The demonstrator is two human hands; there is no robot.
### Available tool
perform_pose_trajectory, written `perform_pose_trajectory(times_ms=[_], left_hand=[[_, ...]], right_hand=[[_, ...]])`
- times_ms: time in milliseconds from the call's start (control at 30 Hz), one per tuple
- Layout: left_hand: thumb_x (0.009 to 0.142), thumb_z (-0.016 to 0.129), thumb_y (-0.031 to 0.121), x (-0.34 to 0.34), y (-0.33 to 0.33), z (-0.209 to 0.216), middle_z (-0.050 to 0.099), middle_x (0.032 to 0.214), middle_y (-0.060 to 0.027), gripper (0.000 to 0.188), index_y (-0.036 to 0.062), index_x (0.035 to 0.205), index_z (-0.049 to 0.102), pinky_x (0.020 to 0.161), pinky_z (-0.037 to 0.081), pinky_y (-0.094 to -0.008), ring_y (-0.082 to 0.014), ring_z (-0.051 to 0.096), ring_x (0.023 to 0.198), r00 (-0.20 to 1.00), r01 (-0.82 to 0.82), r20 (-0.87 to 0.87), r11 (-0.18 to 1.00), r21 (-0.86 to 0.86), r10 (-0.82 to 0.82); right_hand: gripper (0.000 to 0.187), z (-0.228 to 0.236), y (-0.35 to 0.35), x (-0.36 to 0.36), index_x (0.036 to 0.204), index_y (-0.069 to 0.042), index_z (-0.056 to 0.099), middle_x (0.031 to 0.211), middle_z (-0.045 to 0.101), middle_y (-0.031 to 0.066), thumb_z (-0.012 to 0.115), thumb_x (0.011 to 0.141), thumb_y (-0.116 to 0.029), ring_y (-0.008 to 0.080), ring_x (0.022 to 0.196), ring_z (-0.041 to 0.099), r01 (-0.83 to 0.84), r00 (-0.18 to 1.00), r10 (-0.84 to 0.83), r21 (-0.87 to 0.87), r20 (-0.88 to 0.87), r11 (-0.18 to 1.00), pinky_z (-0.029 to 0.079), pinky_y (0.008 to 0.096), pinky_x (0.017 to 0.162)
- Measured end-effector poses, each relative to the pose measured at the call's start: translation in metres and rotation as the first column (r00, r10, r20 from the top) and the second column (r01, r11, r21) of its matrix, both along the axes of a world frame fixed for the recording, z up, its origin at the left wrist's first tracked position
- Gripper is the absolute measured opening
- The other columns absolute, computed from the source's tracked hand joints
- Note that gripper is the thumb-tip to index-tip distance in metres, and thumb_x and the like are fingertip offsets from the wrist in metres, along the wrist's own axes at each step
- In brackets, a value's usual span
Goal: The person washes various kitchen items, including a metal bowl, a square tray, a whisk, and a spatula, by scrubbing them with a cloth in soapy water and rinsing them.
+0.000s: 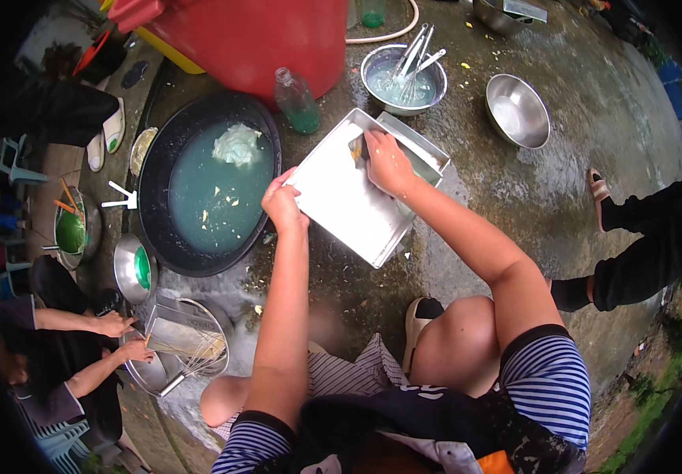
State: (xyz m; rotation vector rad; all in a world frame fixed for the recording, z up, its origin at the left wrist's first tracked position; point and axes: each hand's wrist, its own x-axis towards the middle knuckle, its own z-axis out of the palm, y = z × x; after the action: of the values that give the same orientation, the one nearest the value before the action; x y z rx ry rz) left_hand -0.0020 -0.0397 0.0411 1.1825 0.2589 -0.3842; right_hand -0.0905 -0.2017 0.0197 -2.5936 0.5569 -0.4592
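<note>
Above the wet floor I hold a square metal baking pan (333, 186), tilted, its inside facing me. My left hand (284, 204) grips its left edge, fingers wrapped round the rim. Inside the pan, close to the far corner, my right hand (388, 163) presses a small yellow-and-grey scrubbing pad (356, 148) to the metal; my fingers partly hide it. Another metal pan (416, 142) lies just behind the raised one. To the left stands a black tub (150, 207) of cloudy greenish water, with a pale crumpled lump (237, 145) and bits floating in it.
A green bottle (298, 103) stands by a large red tub (238, 39). Beyond the pans is a basin (374, 93) with whisks; a steel bowl (517, 110) sits farther right. At lower left, a co-worker's hands (124, 336) handle a pan over a metal bowl. Someone's legs (641, 245) are at right.
</note>
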Motion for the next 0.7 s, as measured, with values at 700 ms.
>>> perform_pose_trajectory(times_ms=[700], left_hand=[[0.08, 0.054, 0.015, -0.006, -0.009, -0.01, 0.055, 0.104, -0.0118, 0.035, -0.0037, 0.109, 0.049, 0.084, 0.042, -0.0316, -0.02, 0.054, 0.095, 0.912, 0.398, 0.026, 0.868, -0.298, -0.409]], right_hand=[[0.034, 0.006, -0.02, 0.034, 0.102, 0.0, 0.046, 0.08, 0.056, 0.0193, 0.045, 0.068, 0.0, 0.033, 0.078, 0.056, 0.133, 0.837, -0.357, 0.48, 0.414, 0.867, 0.044, 0.0368, 0.074]])
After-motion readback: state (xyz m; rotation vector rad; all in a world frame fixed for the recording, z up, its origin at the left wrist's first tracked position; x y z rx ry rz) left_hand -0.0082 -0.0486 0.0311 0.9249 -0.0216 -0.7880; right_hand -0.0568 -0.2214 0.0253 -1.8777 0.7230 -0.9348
